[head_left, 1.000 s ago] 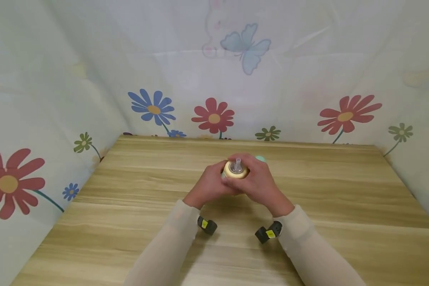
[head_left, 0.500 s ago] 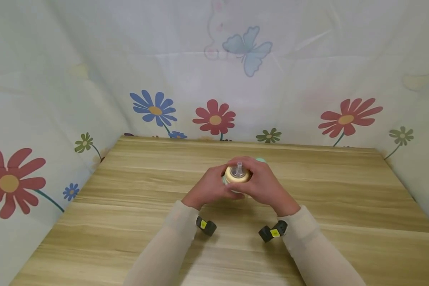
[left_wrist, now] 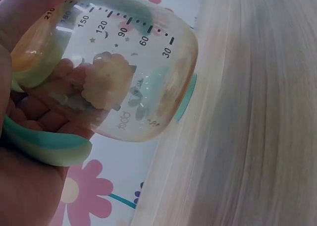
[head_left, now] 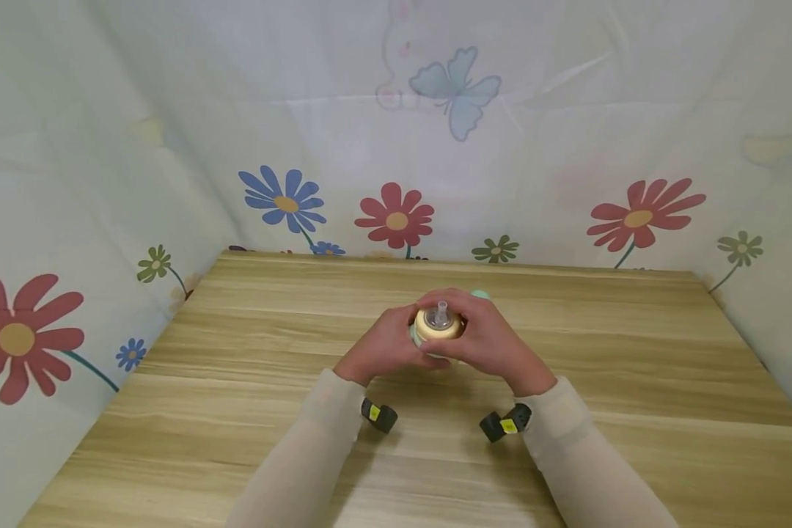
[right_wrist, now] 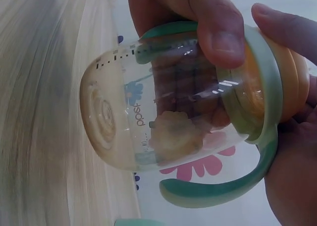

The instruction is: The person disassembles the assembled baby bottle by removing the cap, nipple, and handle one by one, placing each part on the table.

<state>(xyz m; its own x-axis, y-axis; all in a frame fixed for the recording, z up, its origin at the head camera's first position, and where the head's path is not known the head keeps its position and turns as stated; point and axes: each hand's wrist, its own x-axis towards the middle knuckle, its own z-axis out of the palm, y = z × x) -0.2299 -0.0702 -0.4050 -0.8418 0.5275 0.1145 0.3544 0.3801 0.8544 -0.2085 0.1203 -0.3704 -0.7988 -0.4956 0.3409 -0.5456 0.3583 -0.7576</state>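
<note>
Both hands are on a clear baby bottle (head_left: pixel 438 320) that stands about upright with its clear spout up. My left hand (head_left: pixel 389 343) grips the body, its thumb in front and its fingers seen through the clear wall in the right wrist view. My right hand (head_left: pixel 495 337) holds the yellow collar (right_wrist: pixel 292 80) at the top, thumb and fingers curled round it. Green handles (right_wrist: pixel 213 192) stick out at the sides. Black measuring marks and a printed animal (left_wrist: pixel 109 80) show on the body. I cannot tell whether the base touches the table.
Just behind my right hand, a pale green rounded thing (head_left: pixel 480 294), mostly hidden, lies on the wooden table (head_left: pixel 270 308). A white curtain (head_left: pixel 534 161) printed with flowers encloses the back and sides.
Over the last second my right hand has shifted slightly to the right and towards me, turned a little around the collar. The left hand has hardly moved. The last half second shows almost no motion.
</note>
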